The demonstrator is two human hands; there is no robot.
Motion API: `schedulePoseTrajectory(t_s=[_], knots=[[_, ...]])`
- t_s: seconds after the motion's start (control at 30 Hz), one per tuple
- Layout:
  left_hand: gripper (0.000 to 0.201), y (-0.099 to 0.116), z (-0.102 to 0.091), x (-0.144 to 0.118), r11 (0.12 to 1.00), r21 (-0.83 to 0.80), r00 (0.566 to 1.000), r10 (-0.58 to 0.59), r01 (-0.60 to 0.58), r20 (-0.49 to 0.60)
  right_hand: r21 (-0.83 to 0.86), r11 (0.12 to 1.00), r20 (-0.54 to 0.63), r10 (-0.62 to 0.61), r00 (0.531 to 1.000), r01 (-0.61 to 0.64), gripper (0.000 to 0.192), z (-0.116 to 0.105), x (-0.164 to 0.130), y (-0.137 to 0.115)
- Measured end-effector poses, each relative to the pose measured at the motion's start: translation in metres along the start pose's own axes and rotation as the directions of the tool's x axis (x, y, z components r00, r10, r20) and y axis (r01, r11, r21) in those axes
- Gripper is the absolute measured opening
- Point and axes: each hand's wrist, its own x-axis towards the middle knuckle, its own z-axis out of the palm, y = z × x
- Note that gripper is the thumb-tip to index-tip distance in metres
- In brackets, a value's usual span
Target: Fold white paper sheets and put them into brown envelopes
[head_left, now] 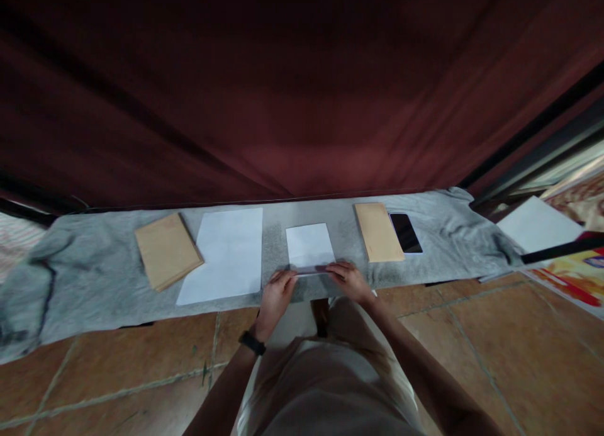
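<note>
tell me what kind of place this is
Probably a home or informal indoor workspace, not a factory: a narrow bench draped in a grey cloth, a terracotta tile floor and a dark red curtain behind. Both hands press a folded white sheet.

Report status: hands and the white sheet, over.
Both hands, left hand and right hand, press the near folded edge of the small white sheet. Sheet flat on grey cloth. Larger white paper and brown envelope alongside, apart.

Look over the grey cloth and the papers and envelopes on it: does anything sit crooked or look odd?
Mildly. The left brown envelope lies skewed, its corner overlapping the large white sheet. The grey cloth is rumpled at both ends. Nothing is spilled or torn.
</note>
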Motion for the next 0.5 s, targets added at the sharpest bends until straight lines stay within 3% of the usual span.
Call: schedulePoseTrajectory(t_s=[0.3, 0.5], knots=[[0.02, -0.001, 0.007, 0.02, 0.961, -0.077, 0.959, -0.273, 0.267, -0.08, 0.145, 0.96, -0.072, 0.252, 0.965, -0.239, 0.027, -0.003, 0.018, 0.009], [0.024, 0.006, 0.008, 0.036, 0.931, -0.013, 0.928, -0.365, 0.365, -0.073, -0.032, 0.919, -0.04, 0.392, 0.919, -0.393, 0.029, 0.0, 0.038, 0.002]])
